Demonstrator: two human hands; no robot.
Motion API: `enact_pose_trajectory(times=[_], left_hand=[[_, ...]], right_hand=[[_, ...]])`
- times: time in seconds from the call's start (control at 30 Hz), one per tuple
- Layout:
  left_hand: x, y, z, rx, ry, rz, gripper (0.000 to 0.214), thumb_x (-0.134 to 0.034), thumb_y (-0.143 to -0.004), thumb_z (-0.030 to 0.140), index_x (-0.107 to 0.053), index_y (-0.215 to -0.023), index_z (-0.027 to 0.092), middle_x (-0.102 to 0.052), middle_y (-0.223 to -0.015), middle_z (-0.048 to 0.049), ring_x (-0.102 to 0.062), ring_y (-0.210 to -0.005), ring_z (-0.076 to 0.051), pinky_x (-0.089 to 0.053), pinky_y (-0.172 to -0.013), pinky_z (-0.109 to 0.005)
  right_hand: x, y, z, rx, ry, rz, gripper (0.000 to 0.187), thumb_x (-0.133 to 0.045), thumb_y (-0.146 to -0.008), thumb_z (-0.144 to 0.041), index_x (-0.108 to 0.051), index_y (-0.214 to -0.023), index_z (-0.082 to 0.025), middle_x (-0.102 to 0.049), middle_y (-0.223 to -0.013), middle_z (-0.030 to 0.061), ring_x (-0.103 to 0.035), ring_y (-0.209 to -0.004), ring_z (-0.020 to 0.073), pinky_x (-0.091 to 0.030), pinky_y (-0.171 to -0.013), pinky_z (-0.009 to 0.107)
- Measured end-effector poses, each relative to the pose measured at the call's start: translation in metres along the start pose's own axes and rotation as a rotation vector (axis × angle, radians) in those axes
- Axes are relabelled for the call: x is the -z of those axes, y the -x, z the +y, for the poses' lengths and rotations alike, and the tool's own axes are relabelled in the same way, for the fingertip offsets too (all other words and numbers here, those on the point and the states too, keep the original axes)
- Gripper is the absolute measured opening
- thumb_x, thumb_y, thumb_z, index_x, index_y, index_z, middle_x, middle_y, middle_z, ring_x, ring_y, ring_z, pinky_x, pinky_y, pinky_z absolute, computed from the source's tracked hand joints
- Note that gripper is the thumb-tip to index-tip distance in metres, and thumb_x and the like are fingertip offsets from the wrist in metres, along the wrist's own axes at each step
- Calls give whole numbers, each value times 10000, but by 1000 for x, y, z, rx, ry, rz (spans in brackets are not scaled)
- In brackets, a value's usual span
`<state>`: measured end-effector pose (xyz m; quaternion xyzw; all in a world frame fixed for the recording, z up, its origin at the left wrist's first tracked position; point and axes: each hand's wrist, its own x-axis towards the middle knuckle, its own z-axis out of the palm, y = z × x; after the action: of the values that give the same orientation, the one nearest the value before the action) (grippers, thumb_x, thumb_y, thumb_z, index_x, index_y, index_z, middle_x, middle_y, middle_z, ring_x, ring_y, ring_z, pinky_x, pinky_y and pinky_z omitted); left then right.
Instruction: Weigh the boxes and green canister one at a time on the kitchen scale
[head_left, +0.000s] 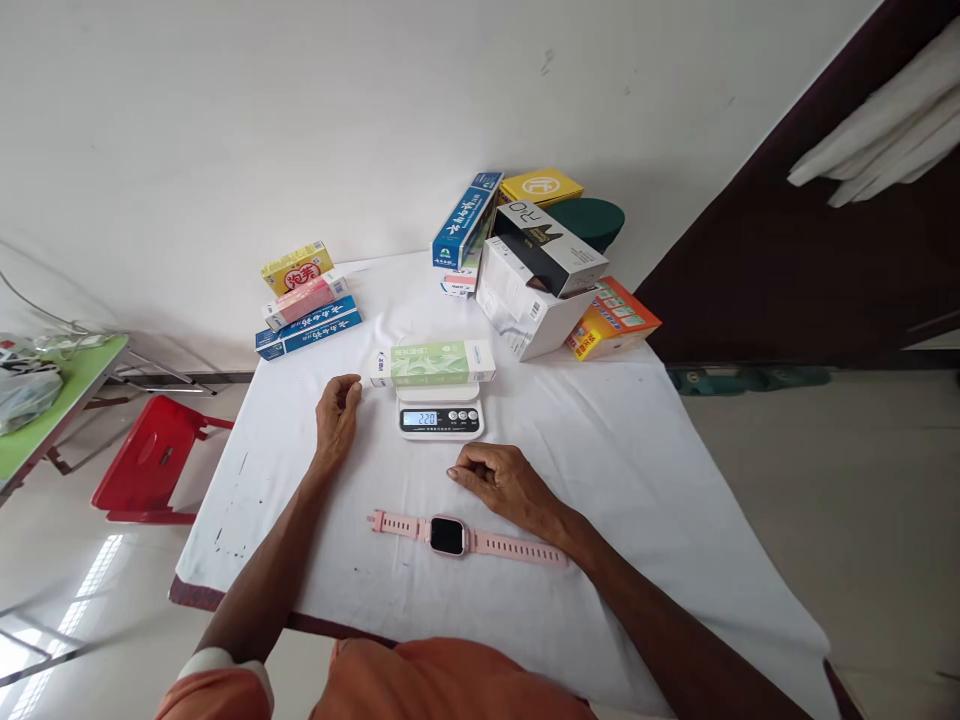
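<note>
A green and white toothpaste box (439, 363) lies across the top of a small white digital scale (442, 432), whose lit display appears to read 220. To the left of the scale, my left hand (337, 418) rests on the cloth with its fingers curled in, nothing seen in them. My right hand (506, 482) lies just below the scale's right side, also loosely closed and holding nothing visible. Between my forearms a pink smartwatch (448, 536) is laid out flat, its strap undone and its screen dark. Neither hand touches the scale or the box.
At the back left of the white-covered table (622, 480) are a yellow box (296, 268), a pink box (306, 301) and blue boxes (309, 328). Several boxes (536, 280) are piled at the back right beside an orange box (615, 318). A red chair (146, 455) stands left.
</note>
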<state>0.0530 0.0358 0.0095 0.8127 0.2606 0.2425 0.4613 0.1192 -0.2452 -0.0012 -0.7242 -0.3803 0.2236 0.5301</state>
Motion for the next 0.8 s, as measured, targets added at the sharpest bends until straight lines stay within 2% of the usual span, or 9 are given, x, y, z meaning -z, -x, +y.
enact_pose_trajectory(times=[0.27, 0.37, 0.43, 0.53, 0.7, 0.8], left_hand=[[1, 2, 1, 20, 6, 10, 386, -604, -908, 486, -669, -1141, 185, -722, -1042, -82, -677, -965, -222, -548, -859, -371], [-1, -1, 7, 5, -5, 12, 395, -623, -908, 496, -657, -1155, 190, -715, -1097, -97, -666, -978, -222, -540, -822, -361], [-3, -3, 15, -60, -18, 2, 373, -622, -921, 477, -644, -1169, 199, -699, -1176, -108, -657, -1000, -216, -535, -817, -357], [-7, -9, 34, -236, -70, -2, 328, -631, -929, 406, -629, -1195, 215, -658, -1259, -108, -644, -1029, -206, -528, -835, -359], [-11, -28, 67, -416, -190, 24, 287, -615, -927, 281, -625, -1208, 225, -665, -1174, -84, -641, -982, -201, -533, -821, -363], [-16, -42, 84, -553, -269, -88, 406, -662, -918, 311, -587, -1308, 224, -652, -1243, -98, -630, -1098, -235, -535, -925, -406]], right_hand=[[0, 1, -2, -1, -8, -3, 288, -611, -940, -341, -552, -692, -206, -551, -655, -23, -449, -589, 119, -380, -594, 266], [0, 1, -2, 2, -10, -4, 288, -612, -939, -345, -554, -694, -206, -548, -650, -24, -448, -587, 119, -377, -591, 266], [0, 1, -2, 0, -10, -5, 284, -612, -940, -348, -562, -700, -205, -554, -654, -21, -454, -591, 121, -377, -592, 267], [0, 1, -2, 1, -11, -6, 279, -610, -939, -352, -570, -706, -204, -567, -668, -16, -465, -600, 124, -380, -595, 269], [1, 1, -2, 5, -16, -2, 275, -606, -937, -347, -564, -704, -207, -581, -675, -10, -478, -607, 129, -385, -595, 271], [1, 1, -1, 4, -9, -3, 274, -606, -934, -348, -557, -703, -209, -592, -679, -8, -485, -610, 132, -387, -595, 272]])
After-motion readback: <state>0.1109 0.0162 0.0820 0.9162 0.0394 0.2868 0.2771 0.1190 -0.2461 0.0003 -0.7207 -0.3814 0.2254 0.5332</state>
